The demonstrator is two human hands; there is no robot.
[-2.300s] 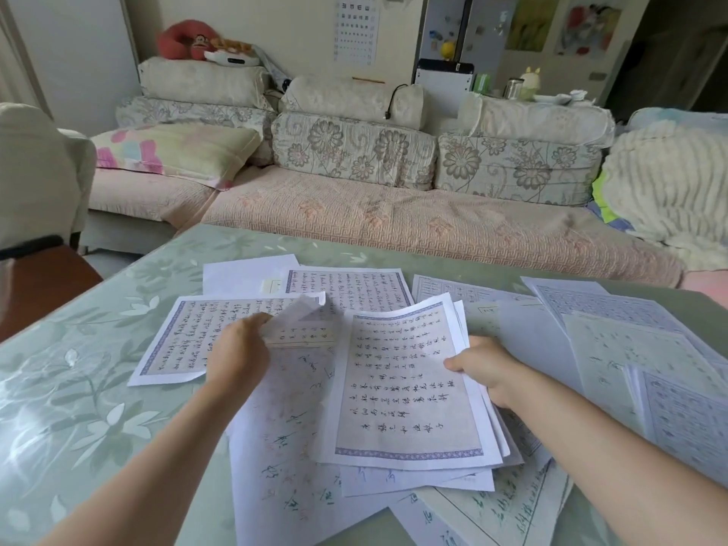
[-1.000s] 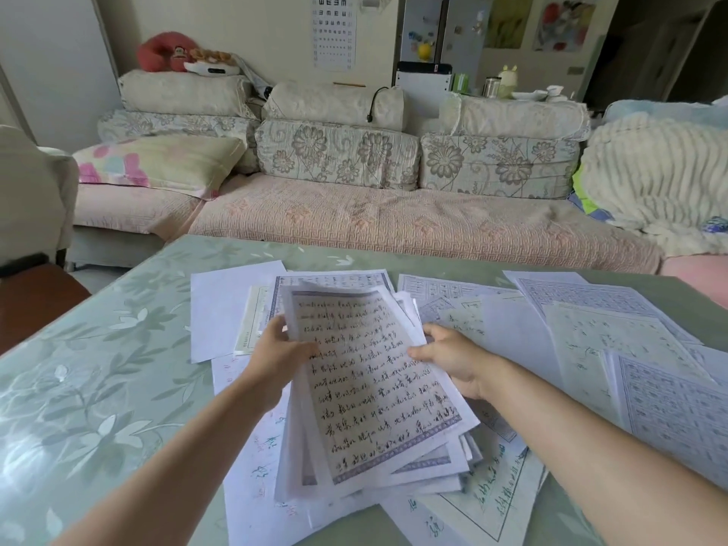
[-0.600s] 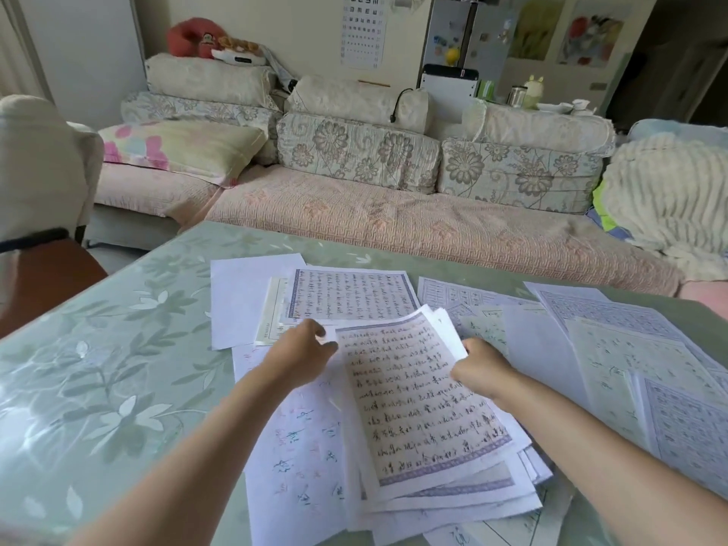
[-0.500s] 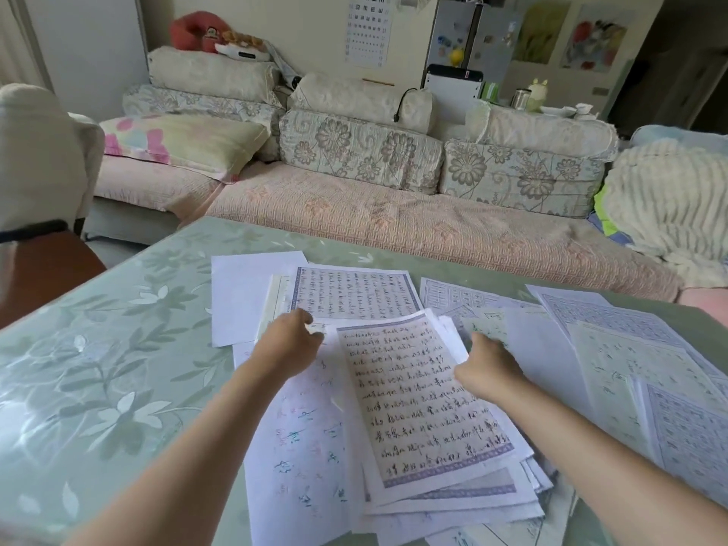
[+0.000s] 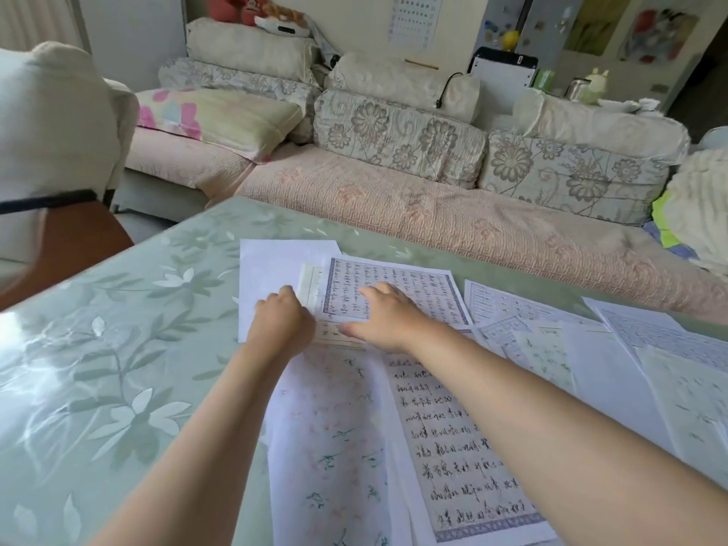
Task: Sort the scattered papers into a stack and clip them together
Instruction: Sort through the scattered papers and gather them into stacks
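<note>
Many handwritten papers lie over the green floral table [image 5: 98, 368]. A loose stack [image 5: 453, 439] topped by a blue-bordered page lies near me, partly under my right forearm. Beside it is a thin sheet with faint pink and green marks [image 5: 331, 427]. Farther off are a blue-bordered sheet [image 5: 425, 285], a cream sheet [image 5: 309, 285] and a blank white sheet [image 5: 272, 266]. My right hand [image 5: 388, 317] rests flat, fingers spread, on the far blue-bordered sheet. My left hand [image 5: 281, 321] is curled, knuckles up, at the cream sheet's edge; its grip is hidden. No clip is in view.
Several more sheets [image 5: 650, 348] overlap across the right side of the table. A sofa [image 5: 433, 214] with cushions runs along the table's far edge. A covered chair [image 5: 51, 132] stands at the left corner.
Both hands have let go of the stack, which now lies flat near me, and have reached forward to the sheets at the far side. The view has tilted lower over the table.
</note>
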